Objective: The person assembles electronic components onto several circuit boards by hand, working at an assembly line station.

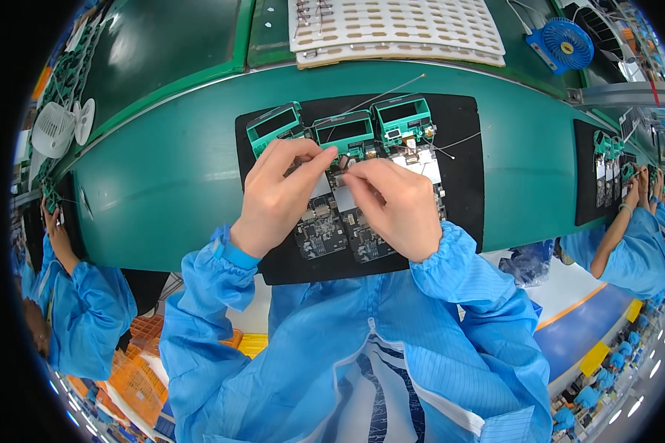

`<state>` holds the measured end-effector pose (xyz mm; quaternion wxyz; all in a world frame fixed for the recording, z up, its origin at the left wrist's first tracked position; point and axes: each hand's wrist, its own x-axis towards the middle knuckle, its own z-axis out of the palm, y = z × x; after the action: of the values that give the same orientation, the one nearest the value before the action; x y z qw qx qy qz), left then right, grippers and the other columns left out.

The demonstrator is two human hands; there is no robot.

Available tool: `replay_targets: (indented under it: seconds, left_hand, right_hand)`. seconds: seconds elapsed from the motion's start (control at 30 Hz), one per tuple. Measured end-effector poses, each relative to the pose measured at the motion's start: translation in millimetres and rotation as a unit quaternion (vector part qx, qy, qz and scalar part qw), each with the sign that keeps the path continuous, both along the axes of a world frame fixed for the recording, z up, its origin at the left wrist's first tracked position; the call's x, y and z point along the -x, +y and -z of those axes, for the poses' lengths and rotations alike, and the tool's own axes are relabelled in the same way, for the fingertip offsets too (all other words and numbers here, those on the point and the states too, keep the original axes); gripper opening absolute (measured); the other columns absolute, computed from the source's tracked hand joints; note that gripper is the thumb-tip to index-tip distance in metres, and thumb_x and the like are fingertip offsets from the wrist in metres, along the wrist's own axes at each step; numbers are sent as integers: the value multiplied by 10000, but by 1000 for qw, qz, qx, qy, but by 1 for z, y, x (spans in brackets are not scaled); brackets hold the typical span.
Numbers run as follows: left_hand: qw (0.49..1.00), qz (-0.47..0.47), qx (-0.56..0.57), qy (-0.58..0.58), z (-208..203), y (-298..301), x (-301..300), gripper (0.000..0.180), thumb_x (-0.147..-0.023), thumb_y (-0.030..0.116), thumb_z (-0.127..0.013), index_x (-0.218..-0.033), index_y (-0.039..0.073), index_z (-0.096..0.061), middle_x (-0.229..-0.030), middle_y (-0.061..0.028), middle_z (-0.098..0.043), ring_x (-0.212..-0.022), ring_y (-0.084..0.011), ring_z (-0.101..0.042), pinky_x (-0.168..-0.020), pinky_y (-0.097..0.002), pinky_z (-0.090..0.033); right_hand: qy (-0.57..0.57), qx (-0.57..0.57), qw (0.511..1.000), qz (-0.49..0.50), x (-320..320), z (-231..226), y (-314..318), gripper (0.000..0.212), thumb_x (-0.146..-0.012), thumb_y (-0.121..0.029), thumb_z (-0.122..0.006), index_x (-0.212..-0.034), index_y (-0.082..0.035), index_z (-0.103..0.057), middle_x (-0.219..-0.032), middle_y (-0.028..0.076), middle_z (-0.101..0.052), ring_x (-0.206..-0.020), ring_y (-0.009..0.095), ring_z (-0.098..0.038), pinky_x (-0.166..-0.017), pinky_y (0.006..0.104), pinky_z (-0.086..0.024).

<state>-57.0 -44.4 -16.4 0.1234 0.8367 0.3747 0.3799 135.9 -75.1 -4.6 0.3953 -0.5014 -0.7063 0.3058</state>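
Note:
Three circuit board assemblies lie side by side on a black mat (462, 184), each with a green-framed part at its far end. Over the middle circuit board (369, 240) both hands come together. My left hand (282, 184) has thumb and index finger pinched near the lower edge of the middle green frame (345, 127). Close beside it, my right hand (395, 196) pinches at a small part by the same frame; the fingers hide most of it. Thin cables run out from the boards. The left circuit board (320, 236) and right circuit board (421, 159) are partly covered by my hands.
White trays (399, 29) with rows of slots stand beyond the bench edge. A blue fan (565, 46) is at the far right, a white fan (55, 129) at the far left. Co-workers in blue sleeves (100, 310) sit on both sides. Another black mat (590, 173) holds similar boards.

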Motion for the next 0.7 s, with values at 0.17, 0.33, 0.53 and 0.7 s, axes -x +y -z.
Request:
replay_targets:
  seconds: [0.17, 0.33, 0.53, 0.7]
  left_hand:
    - [996, 13, -41, 72, -8, 6, 1, 410, -667, -29, -695, -1073, 26, -711, -963, -71, -625, -855, -243, -619, -764, -359, -518]
    - [992, 24, -69, 105, -5, 11, 6, 408, -664, 9, -681, -1071, 25, -711, -974, -65, -626, -888, -247, -623, -814, -389, -503]
    - [984, 23, -104, 140, -7, 1, 9, 411, -680, 33, -660, -1087, -15, -694, -990, -80, -618, -909, -243, -625, -855, -392, -501]
    - [965, 3, -162, 207, -13, -3, 6, 393, -710, 42, -643, -1089, -57, -677, -1025, -93, -607, -959, -239, -614, -915, -397, -484]
  right_hand:
    - [-10, 3, 1000, 3, -2, 3, 0, 69, -861, -40, -683, -903, -17, -634, -792, 137, -638, -673, 339, -643, -568, 396, -515]
    - [10, 2, 1000, 12, -3, 4, 2, 71, -852, -26, -690, -905, -12, -645, -788, 133, -644, -658, 322, -645, -565, 380, -514]
    - [15, 21, 1000, 14, -1, 0, 2, 65, -847, -21, -698, -904, -15, -668, -780, 124, -646, -635, 271, -644, -552, 350, -511]
    - [15, -29, 997, 67, 2, -14, -1, 69, -847, -22, -713, -916, -23, -710, -816, 83, -637, -614, 178, -629, -521, 290, -494]
